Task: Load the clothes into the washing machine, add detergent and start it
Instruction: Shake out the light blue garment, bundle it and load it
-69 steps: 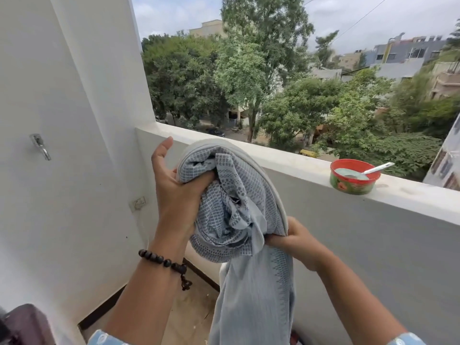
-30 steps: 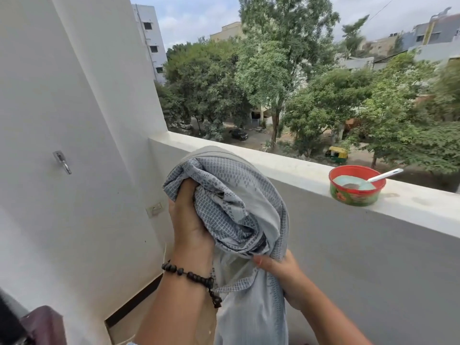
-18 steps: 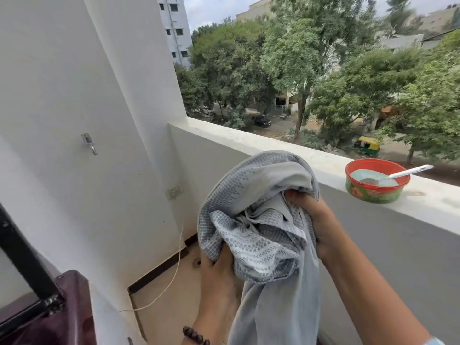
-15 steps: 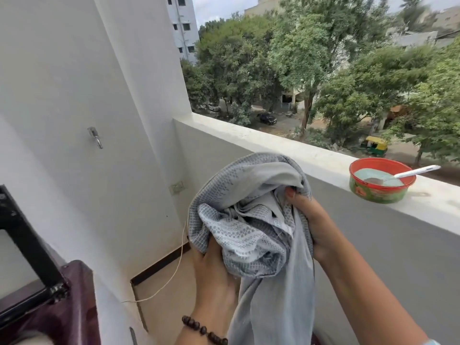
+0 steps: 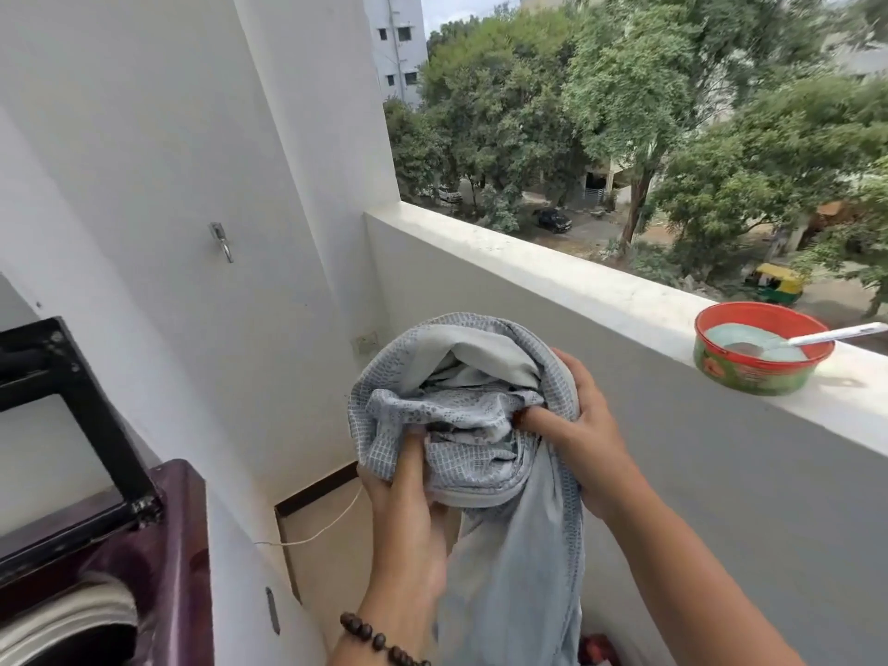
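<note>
A bunched grey-blue patterned cloth (image 5: 461, 415) hangs in front of me at chest height, its tail trailing down. My left hand (image 5: 413, 516), with a bead bracelet at the wrist, grips the bundle from below. From the right, my right hand (image 5: 581, 439) clutches its side with fingers tucked into the folds. The maroon top-loading washing machine (image 5: 178, 545) sits at the lower left with its black-framed lid (image 5: 72, 406) raised and the drum rim partly visible. A red and green tub of pale detergent powder (image 5: 759, 353) with a white scoop stands on the balcony ledge at the right.
The white balcony parapet (image 5: 552, 276) runs from the centre to the right edge. A white wall with a metal hook (image 5: 221, 240) rises on the left. A thin white cord (image 5: 317, 531) crosses the tiled floor. Something red (image 5: 596, 648) lies below the cloth.
The view has swung left and down, bringing the washing machine into sight. My left hand moved from the top of the bundle to beneath it; my right hand rose to grip its side.
</note>
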